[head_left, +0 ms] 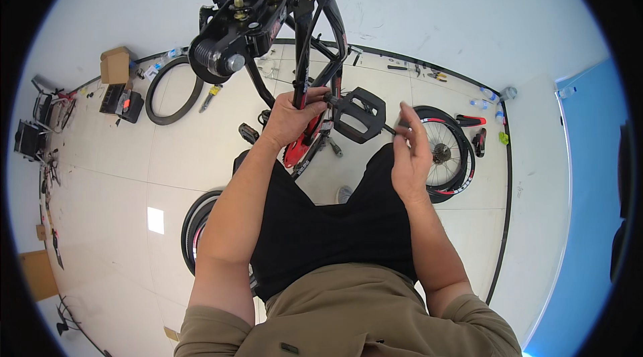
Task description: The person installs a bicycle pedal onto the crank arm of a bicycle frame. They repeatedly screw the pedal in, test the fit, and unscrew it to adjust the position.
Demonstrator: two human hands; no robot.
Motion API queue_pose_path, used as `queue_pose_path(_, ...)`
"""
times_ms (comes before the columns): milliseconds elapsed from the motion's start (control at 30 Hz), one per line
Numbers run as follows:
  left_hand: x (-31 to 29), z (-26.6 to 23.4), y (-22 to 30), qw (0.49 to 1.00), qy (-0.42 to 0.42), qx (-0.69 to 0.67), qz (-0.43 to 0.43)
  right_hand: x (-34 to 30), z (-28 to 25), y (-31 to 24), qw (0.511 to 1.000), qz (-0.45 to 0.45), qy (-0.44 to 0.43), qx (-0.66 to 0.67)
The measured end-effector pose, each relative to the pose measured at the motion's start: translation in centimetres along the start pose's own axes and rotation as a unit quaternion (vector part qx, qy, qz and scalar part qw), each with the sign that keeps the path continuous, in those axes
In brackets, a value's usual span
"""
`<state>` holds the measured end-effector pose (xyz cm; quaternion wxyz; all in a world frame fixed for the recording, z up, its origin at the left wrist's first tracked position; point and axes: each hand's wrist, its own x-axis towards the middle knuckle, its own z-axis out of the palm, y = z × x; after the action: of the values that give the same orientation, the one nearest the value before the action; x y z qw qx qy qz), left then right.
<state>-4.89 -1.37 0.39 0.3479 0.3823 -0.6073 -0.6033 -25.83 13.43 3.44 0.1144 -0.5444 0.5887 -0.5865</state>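
Observation:
In front of me, a black bicycle pedal [360, 116] hangs beside a black and red bicycle frame [303, 55]. My left hand [295, 117] is closed at the pedal's left end, thumb and fingers pinching around its axle. A thin dark rod [389, 130] sticks out on the pedal's other side. The fingers of my right hand [411, 159] are bent around the rod's outer end, which they partly hide. Below my left hand is a red chainring [293, 154], with another pedal [248, 132] to its left. A black clamp [251, 29] rises above the frame.
To the right lies a spoked wheel [442, 153] with a tyre; another wheel [194, 230] is by my left leg. A loose tyre [153, 99], a yellow-handled tool [210, 98] and a black box [120, 104] lie left. Hand tools [415, 69] and bottles [487, 99] line the wall.

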Motion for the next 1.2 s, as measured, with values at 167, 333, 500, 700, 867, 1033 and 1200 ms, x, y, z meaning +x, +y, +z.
queue_pose_path(167, -0.1, -0.1, 0.3, 0.999, 0.008, -0.037, 0.011, -0.7, 0.9, 2.3, 0.989, 0.060, -0.125, -0.056)
queue_pose_path(333, -0.2, 0.3, 0.8, 1.000, 0.003, -0.015, -0.006, -2.7, 1.7, 4.6, 0.942, 0.301, -0.149, 0.002)
queue_pose_path(500, -0.2, 0.0, 0.1, 0.999, 0.007, -0.047, -0.007, -2.1, 1.8, 3.3, 0.977, 0.200, -0.062, 0.032)
queue_pose_path(700, -0.4, -0.1, 0.5, 0.999, 0.015, -0.033, -0.002, 0.4, 1.7, -0.1, 0.995, -0.071, -0.059, -0.039)
queue_pose_path(867, -0.2, 0.3, 0.5, 0.999, 0.009, 0.036, 0.010, -1.4, 2.1, 0.9, 0.994, -0.060, -0.082, -0.038)
queue_pose_path(1033, -0.4, 0.1, 0.7, 0.999, 0.000, -0.043, -0.010, -0.4, 1.6, -1.1, 0.978, -0.180, -0.036, -0.103)
queue_pose_path(1200, -0.3, 0.2, 0.6, 0.999, 0.001, -0.044, -0.007, 1.1, 0.2, -0.1, 0.951, -0.234, -0.126, -0.157)
